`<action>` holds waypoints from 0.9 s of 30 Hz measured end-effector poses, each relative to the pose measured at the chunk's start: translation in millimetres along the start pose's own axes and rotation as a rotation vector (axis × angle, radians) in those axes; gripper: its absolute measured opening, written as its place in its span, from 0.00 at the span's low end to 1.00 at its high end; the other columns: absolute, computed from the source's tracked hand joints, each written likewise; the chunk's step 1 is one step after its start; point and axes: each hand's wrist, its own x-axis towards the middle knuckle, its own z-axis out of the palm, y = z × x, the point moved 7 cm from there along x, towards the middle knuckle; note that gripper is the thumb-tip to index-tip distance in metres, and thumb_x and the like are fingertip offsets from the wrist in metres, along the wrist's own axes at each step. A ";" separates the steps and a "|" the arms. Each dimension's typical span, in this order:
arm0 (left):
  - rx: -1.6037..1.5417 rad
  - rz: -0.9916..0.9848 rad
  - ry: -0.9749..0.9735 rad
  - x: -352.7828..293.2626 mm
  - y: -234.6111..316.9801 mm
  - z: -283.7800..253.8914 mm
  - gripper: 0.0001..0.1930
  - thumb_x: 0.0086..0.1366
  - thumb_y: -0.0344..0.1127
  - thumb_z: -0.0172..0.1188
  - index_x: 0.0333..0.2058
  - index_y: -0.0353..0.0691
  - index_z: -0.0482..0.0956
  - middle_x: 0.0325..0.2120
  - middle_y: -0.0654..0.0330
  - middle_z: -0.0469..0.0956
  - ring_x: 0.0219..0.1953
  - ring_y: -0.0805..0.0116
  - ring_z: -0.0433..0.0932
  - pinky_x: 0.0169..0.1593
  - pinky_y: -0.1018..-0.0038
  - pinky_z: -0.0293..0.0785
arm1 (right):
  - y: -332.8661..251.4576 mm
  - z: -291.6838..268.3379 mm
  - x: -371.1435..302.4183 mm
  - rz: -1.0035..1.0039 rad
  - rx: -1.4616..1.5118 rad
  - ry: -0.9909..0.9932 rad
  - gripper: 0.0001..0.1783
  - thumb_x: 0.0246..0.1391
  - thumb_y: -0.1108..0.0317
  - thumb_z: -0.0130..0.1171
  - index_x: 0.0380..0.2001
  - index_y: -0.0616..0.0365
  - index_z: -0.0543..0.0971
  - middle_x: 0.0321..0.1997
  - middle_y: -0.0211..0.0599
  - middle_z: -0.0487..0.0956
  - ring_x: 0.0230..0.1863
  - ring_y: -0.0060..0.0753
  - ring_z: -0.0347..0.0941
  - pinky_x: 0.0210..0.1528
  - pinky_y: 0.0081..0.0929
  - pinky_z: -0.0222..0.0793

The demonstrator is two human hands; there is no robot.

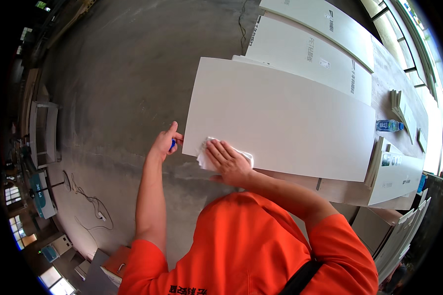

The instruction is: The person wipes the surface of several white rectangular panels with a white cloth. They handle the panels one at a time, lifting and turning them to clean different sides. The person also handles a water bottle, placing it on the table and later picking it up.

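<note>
A large plain white panel (280, 118) lies flat in front of me, its left end jutting past the table. My right hand (228, 160) presses a crumpled white cloth (205, 158) onto the panel near its front left corner, fingers stretched over it. Just off the panel's left edge is my left hand (166, 143), its fingers curled round a small blue object (173, 144). Most of that object is hidden, so its kind cannot be made out. The left thumb points away from me, close to the panel's edge.
More white panels (300, 51) lie beyond this one. On the table's right stand a water bottle (389, 126) and stacks of narrow boards (397, 174). Thin cables (96, 201) run over the grey floor at left, near a white frame (44, 132).
</note>
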 end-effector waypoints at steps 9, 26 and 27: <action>-0.344 -0.034 0.299 -23.8 -93.8 -67.2 0.34 0.72 0.65 0.52 0.47 0.33 0.81 0.25 0.58 0.81 0.13 0.79 0.65 0.14 0.79 0.52 | -36.6 19.0 74.7 -0.223 -0.225 -0.076 0.52 0.64 0.31 0.45 0.76 0.61 0.54 0.83 0.42 0.47 0.84 0.41 0.36 0.83 0.42 0.31; -0.609 -0.048 0.272 -63.3 -175.1 -27.3 0.29 0.75 0.59 0.50 0.44 0.33 0.81 0.23 0.56 0.81 0.12 0.77 0.65 0.14 0.77 0.53 | -15.9 0.4 27.4 -0.286 -0.016 -0.276 0.57 0.58 0.31 0.55 0.76 0.62 0.53 0.83 0.44 0.45 0.84 0.40 0.36 0.83 0.40 0.31; -0.623 -0.047 0.273 -60.7 -171.8 -25.6 0.29 0.75 0.59 0.50 0.43 0.33 0.81 0.23 0.56 0.81 0.12 0.77 0.65 0.14 0.77 0.53 | -19.8 -3.8 43.2 -0.304 0.001 -0.245 0.57 0.58 0.31 0.55 0.76 0.63 0.53 0.83 0.44 0.46 0.84 0.40 0.37 0.83 0.40 0.32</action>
